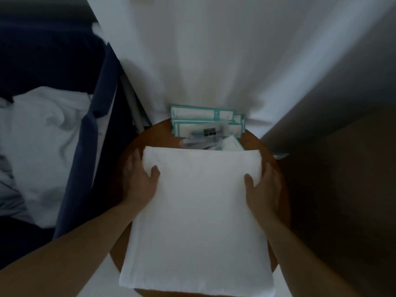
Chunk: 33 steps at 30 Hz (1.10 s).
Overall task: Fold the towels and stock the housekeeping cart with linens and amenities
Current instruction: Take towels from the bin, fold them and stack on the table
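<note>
A folded white towel point(199, 213) lies on a round brown wooden table point(276, 168), long side towards me. My left hand point(139, 181) grips its left edge near the far corner, thumb on top and fingers tucked underneath. My right hand point(262, 189) holds the right edge the same way. Behind the towel, at the table's far side, sit several teal-edged white amenity packets point(205, 123) and a few clear wrapped items point(199, 141).
A dark blue fabric linen bag point(85, 146) with crumpled white linen point(42, 129) inside stands at the left. A white curtain point(214, 50) hangs behind the table. A grey wall point(342, 93) and dim floor lie to the right.
</note>
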Each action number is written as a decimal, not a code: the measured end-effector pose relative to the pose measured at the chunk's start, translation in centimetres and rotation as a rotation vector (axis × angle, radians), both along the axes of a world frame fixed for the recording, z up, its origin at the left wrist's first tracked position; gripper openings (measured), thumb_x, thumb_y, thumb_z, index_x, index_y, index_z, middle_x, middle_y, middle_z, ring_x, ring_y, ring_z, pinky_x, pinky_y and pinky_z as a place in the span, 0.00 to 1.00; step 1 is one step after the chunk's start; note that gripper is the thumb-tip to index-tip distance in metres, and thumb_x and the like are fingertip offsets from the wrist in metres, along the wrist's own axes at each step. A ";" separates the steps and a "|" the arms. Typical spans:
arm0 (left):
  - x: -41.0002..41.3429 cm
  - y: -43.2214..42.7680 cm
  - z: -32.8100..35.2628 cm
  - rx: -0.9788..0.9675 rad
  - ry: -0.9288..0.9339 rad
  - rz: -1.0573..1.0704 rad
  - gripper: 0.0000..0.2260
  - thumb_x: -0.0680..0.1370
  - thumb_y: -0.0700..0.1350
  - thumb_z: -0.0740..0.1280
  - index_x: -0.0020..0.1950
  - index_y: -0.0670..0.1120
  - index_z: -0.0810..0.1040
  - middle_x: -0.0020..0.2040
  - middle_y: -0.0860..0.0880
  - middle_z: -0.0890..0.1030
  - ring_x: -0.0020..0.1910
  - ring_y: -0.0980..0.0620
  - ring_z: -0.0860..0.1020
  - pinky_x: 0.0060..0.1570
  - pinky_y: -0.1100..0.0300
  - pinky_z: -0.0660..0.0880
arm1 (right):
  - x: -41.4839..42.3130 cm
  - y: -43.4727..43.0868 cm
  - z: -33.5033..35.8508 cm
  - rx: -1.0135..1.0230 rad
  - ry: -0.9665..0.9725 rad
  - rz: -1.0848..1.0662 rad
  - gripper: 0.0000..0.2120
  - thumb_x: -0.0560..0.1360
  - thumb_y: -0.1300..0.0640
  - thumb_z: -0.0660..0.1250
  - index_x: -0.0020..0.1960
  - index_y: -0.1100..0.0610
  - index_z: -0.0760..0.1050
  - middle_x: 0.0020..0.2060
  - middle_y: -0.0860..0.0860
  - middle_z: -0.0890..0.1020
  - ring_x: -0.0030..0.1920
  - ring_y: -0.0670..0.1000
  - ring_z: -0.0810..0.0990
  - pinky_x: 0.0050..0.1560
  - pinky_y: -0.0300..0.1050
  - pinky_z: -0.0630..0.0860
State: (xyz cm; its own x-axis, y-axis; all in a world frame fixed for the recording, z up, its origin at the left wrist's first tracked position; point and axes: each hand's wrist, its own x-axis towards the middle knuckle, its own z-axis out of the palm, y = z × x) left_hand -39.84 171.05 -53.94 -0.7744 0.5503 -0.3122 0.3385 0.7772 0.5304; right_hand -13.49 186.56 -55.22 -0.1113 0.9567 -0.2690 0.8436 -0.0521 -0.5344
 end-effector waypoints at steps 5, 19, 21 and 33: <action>6.1 -5.4 -1.3 -0.165 0.226 -0.521 0.34 0.78 0.63 0.43 0.81 0.50 0.42 0.80 0.48 0.40 0.79 0.48 0.39 0.77 0.47 0.42 | 0.6 -8.2 0.2 0.252 -0.180 0.534 0.33 0.81 0.38 0.51 0.81 0.49 0.46 0.81 0.52 0.49 0.80 0.56 0.44 0.77 0.58 0.48; 7.8 -11.1 -6.4 -0.202 0.402 -0.653 0.34 0.78 0.66 0.39 0.81 0.52 0.40 0.81 0.47 0.38 0.78 0.46 0.34 0.76 0.46 0.37 | 4.3 -13.8 -4.5 0.222 -0.455 0.673 0.34 0.78 0.31 0.35 0.79 0.44 0.33 0.80 0.50 0.36 0.79 0.55 0.34 0.77 0.62 0.39; 9.2 -12.5 -5.2 -0.200 0.425 -0.681 0.34 0.78 0.66 0.38 0.80 0.52 0.37 0.80 0.46 0.36 0.78 0.45 0.33 0.75 0.46 0.34 | 5.4 -15.1 -3.8 0.284 -0.438 0.632 0.35 0.79 0.30 0.39 0.81 0.45 0.38 0.80 0.50 0.40 0.80 0.56 0.38 0.77 0.63 0.42; 9.5 -16.1 -7.2 -0.340 0.361 -0.796 0.32 0.77 0.67 0.33 0.76 0.55 0.28 0.76 0.50 0.25 0.75 0.48 0.26 0.74 0.45 0.34 | 7.7 -18.1 -6.9 0.215 -0.529 0.613 0.35 0.79 0.30 0.37 0.79 0.44 0.33 0.79 0.49 0.35 0.79 0.54 0.34 0.77 0.60 0.39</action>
